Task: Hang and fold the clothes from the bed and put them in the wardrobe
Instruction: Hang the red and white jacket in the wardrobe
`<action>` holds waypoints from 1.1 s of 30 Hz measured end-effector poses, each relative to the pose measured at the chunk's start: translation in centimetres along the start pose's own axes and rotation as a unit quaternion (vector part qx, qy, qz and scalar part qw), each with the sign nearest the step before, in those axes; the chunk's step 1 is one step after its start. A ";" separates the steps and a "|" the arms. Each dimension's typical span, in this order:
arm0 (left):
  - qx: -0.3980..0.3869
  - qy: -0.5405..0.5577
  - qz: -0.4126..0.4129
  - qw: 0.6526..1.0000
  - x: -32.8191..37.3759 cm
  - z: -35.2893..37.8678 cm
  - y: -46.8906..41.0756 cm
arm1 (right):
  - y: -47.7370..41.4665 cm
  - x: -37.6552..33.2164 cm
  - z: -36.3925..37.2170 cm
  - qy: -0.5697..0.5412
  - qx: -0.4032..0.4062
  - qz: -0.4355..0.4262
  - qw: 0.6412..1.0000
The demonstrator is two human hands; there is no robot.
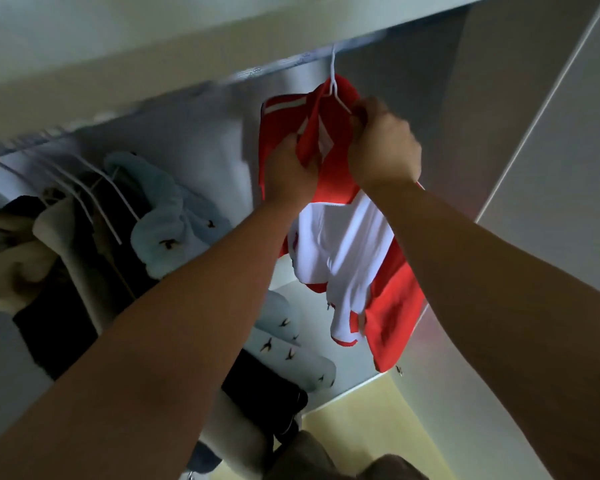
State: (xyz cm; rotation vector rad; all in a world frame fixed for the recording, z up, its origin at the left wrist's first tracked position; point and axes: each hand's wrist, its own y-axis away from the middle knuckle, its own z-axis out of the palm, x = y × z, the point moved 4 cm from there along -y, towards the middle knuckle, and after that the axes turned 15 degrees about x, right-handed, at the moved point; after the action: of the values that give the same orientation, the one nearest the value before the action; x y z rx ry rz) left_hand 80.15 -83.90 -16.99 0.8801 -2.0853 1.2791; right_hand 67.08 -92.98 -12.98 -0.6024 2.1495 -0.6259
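A red and white shirt hangs on a white hanger whose hook sits over the wardrobe rail. My left hand grips the red fabric near the collar on the left side. My right hand pinches the shirt's shoulder and the hanger arm at the upper right. Both arms reach up into the wardrobe. The shirt's lower part drapes down loosely between my forearms.
To the left on the same rail hang a pale blue garment with small bird prints, a cream piece and dark clothes on white hangers. The wardrobe side panel stands right. A yellowish floor shows below.
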 end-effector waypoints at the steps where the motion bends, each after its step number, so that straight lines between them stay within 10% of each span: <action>1: 0.029 0.017 -0.012 0.999 -0.5 1.0 0.1 | -0.4 0.5 0.7 -0.003 0.008 -0.001 1.000; 14: 0.247 0.233 0.034 0.940 -6.1 9.1 0.3 | -3.4 2.7 7.3 0.040 0.068 -0.099 0.992; 23: 0.302 0.300 0.121 0.897 -8.8 6.9 2.0 | 0.6 4.0 7.8 0.138 0.252 -0.303 0.909; 33: 0.186 0.383 0.129 0.896 -9.8 6.4 3.2 | 2.6 5.7 5.6 0.127 0.227 -0.274 0.926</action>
State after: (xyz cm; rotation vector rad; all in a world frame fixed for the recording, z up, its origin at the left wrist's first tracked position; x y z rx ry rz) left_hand 83.34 -86.14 -28.45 0.1536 -1.3660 1.8293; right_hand 67.82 -95.74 -20.89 -0.9027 1.9509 -1.5319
